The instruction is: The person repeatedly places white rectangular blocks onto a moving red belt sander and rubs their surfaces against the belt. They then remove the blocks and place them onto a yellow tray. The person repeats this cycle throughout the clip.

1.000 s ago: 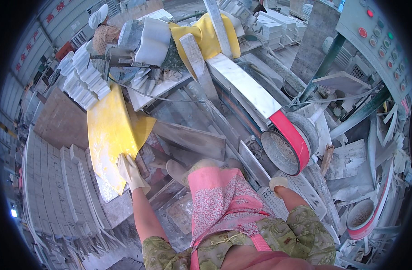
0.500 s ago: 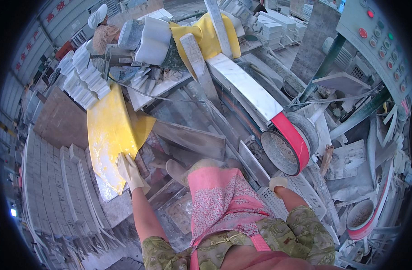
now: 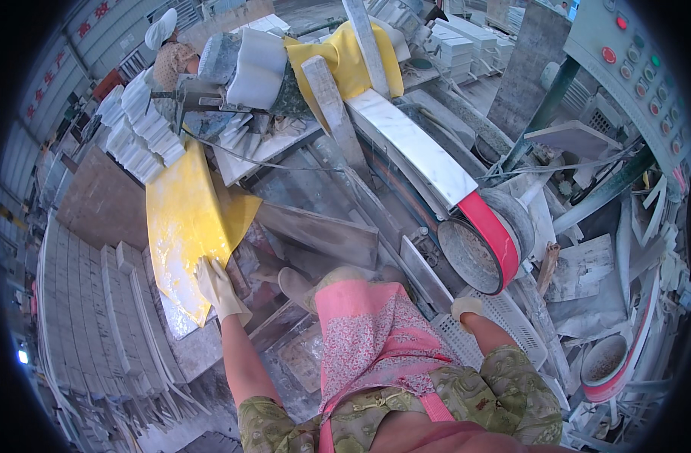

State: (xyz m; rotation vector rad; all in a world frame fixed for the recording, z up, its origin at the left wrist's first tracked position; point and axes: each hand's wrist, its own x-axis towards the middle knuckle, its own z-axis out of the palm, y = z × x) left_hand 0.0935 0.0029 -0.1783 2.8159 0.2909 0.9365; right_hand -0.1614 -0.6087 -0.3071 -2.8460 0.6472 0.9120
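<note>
My left hand (image 3: pixel 219 288), in a cream glove, lies flat with fingers stretched on the lower edge of a wet yellow sheet (image 3: pixel 183 219). The sheet drapes over a pale slab at the left. My right hand (image 3: pixel 467 306), gloved too, rests beside a white perforated plastic crate (image 3: pixel 521 332); its fingers are turned away, so their grip is hidden. Ahead of it, a long white marble strip (image 3: pixel 417 143) with grey veins lies along a conveyor. Its near end meets the red belt (image 3: pixel 490 230), which curves round a roller.
Stacked pale stone strips (image 3: pixel 89 317) fill the left side. White stone pieces (image 3: pixel 138 124) are piled beyond the sheet, near a co-worker in a white hat (image 3: pixel 163 30). A second yellow sheet (image 3: pixel 345 60) hangs at the conveyor's far end. A button panel (image 3: pixel 640 68) overhangs the right.
The marble strip has slid slightly toward me along the red belt. The co-worker has shifted a little to the left. Both my hands stay in place.
</note>
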